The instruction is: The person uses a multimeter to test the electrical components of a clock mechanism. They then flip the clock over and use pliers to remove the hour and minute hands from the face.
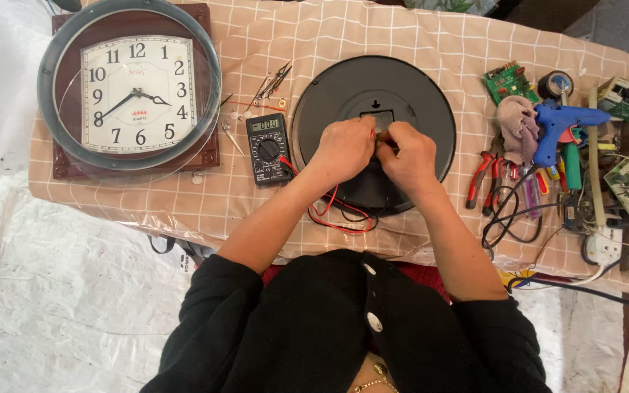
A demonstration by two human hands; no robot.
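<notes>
We are working on the black disc [409, 87], a round clock back lying face down on the bench [467, 44], right under both hands. It is matte black with a raised rim, and a small square recess with a pale part inside sits at its centre, mostly hidden by our fingers. We are keeping it flat, probably so the recess faces up and stays steady.

Our left hand [342, 149] is closing around a red probe [372, 134], pinching it at the recess. Our right hand [410, 156] is curling shut just beside it, fingertips meeting at the same spot; we cannot tell what it is gripping. The hands are touching each other.

Red and black leads [336, 218] are looping out from beneath our wrists toward the meter [268, 148], lying just left of the left hand, near enough to read while probing. Further left, a wall clock [129, 86] is lying face up. Small loose parts [267, 91] are scattered between it and the disc.

Right of the right hand, pliers [480, 178], a blue glue gun [558, 127], a rag [518, 125] and circuit boards [507, 81] are crowding together.
</notes>
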